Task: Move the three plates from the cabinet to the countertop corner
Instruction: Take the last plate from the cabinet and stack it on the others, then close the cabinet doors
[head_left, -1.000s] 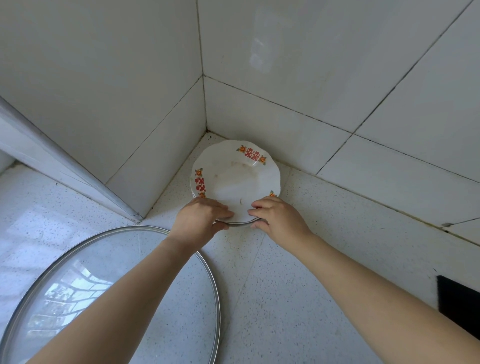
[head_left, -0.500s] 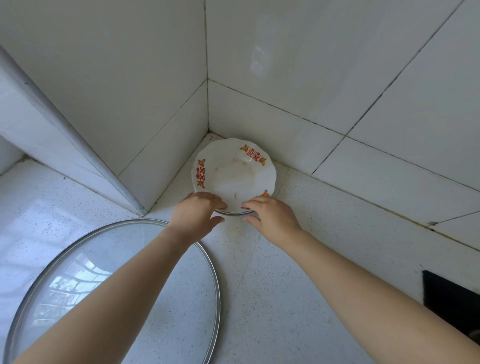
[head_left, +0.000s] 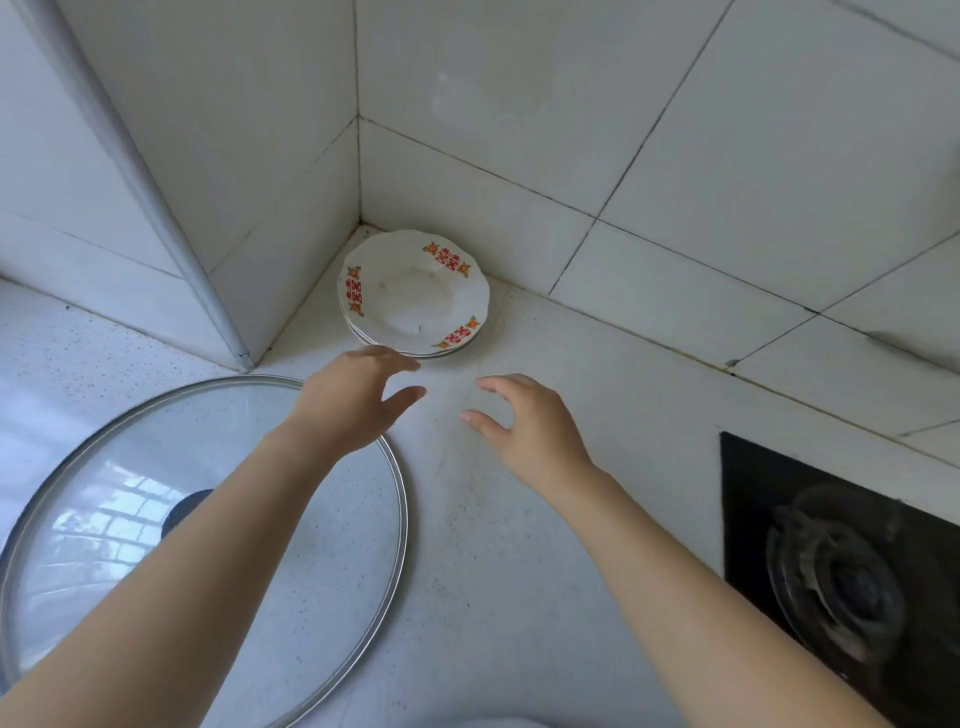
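far off to the left of our left hand, a glass lid (head_left: 93, 493) lies flat on the speckled countertop (head_left: 493, 571), and its metal rim passes under our left wrist. now the left hand (head_left: 353, 400) itself: spread wide, fingers stretched forward, thumb swung out, holding nothing. its fingertips sit right at the near rim of the plates, and we cannot tell whether they touch. the plates (head_left: 415, 296) are stacked just beyond both hands, tucked into the corner where the two tiled walls (head_left: 519, 104) meet. they are white with red and orange marks round the top rim, and layered edges show on the side nearest us. across the gap, our right hand (head_left: 530, 421) is held over the counter, loosely spread, fingers curved, thumb apart, empty and clear of the stack. well to the right of that hand, a black hob (head_left: 769, 483) with a burner (head_left: 841, 566) is set into the counter.
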